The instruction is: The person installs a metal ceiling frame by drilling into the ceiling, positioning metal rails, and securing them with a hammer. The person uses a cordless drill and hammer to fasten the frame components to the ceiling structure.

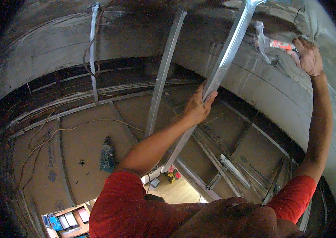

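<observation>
My left hand (198, 106) is wrapped around a long, shiny metal channel (231, 45), which runs at a slant from the concrete overhead down past my forearm. Up at the right, my right hand (310, 57) grips a claw hammer (261, 41) by its red and white handle. The hammer's head is to the right of the channel's upper part and apart from it. Close to the concrete surface, the hammer points its head toward the left. At the channel's top a bent metal piece (257, 1) shows, partly cut off by the frame.
Two more metal uprights (164, 75) (93, 55) stand to the left. A teal power drill (107, 155) lies on brown ceiling boards (82, 142), with cords (72, 127) nearby. Loose metal strips (235, 170) lie at right. Through an opening, a floor (180, 192) and flowers (171, 174) show below.
</observation>
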Motion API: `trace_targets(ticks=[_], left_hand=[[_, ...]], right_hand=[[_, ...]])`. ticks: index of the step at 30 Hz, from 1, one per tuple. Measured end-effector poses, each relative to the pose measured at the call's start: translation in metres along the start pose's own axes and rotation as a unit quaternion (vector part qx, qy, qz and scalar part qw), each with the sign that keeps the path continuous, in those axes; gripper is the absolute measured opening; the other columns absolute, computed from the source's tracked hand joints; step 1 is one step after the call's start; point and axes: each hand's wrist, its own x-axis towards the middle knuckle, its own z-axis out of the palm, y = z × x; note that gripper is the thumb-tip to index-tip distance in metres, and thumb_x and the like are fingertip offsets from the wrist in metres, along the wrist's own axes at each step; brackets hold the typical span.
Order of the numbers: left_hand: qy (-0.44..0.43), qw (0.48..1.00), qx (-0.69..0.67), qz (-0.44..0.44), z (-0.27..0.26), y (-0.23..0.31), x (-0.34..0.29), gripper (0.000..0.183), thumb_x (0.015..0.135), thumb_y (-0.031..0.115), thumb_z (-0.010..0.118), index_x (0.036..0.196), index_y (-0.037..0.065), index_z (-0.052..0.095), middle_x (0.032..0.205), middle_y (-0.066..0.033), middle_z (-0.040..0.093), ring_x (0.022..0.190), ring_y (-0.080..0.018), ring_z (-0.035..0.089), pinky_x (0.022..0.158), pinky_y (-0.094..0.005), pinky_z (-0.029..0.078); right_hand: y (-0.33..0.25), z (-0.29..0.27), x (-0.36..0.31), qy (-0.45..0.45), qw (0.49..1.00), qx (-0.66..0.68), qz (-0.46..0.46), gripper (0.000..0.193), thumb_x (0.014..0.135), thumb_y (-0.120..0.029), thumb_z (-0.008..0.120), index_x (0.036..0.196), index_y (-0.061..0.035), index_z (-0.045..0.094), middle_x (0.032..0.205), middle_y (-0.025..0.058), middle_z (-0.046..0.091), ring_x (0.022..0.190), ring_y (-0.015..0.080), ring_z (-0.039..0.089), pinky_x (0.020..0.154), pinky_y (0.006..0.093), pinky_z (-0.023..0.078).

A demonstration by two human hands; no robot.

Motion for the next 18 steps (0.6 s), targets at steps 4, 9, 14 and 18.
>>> trace_targets(ticks=[4, 9, 14, 18], left_hand=[[-0.002, 1.000, 0.001, -0.006, -0.001, 0.007, -0.003, 0.063, 0.097, 0.042, 0.054, 0.139, -0.003, 0.041, 0.124, -0.0296, 0.058, 0.115, -0.0446, 0.057, 0.099, -0.0442, 0.044], [0.000, 0.999, 0.041, 0.008, -0.002, -0.002, 0.000, 0.062, 0.097, 0.042, 0.053, 0.139, -0.002, 0.040, 0.122, -0.0302, 0.059, 0.113, -0.0457, 0.058, 0.097, -0.0463, 0.045], [0.020, 0.999, 0.046, 0.012, 0.000, -0.005, 0.001, 0.064, 0.097, 0.044, 0.053, 0.140, -0.002, 0.040, 0.121, -0.0304, 0.060, 0.110, -0.0465, 0.059, 0.095, -0.0473, 0.046], [0.012, 1.000, -0.005, -0.016, 0.006, -0.012, 0.003, 0.067, 0.096, 0.047, 0.054, 0.139, -0.002, 0.041, 0.120, -0.0312, 0.060, 0.108, -0.0468, 0.060, 0.094, -0.0478, 0.046]], right_hand=[[0.017, 0.010, -0.006, 0.003, 0.999, -0.025, 0.048, 0.051, 0.095, -0.046, 0.055, 0.120, -0.0014, 0.056, 0.094, 0.0240, 0.068, 0.083, 0.0423, 0.067, 0.074, 0.0485, 0.054], [0.021, 0.023, -0.008, -0.030, 0.986, 0.005, 0.165, 0.053, 0.093, -0.048, 0.057, 0.122, -0.0036, 0.055, 0.091, 0.0271, 0.067, 0.081, 0.0424, 0.067, 0.070, 0.0487, 0.054], [0.003, 0.015, 0.001, -0.012, 0.999, 0.011, 0.033, 0.049, 0.087, -0.042, 0.067, 0.111, -0.0002, 0.058, 0.096, 0.0205, 0.066, 0.087, 0.0396, 0.064, 0.075, 0.0445, 0.052], [-0.001, 0.035, -0.003, -0.002, 0.998, 0.012, 0.069, 0.048, 0.087, -0.039, 0.068, 0.114, 0.0001, 0.058, 0.102, 0.0223, 0.065, 0.092, 0.0395, 0.063, 0.078, 0.0433, 0.052]])
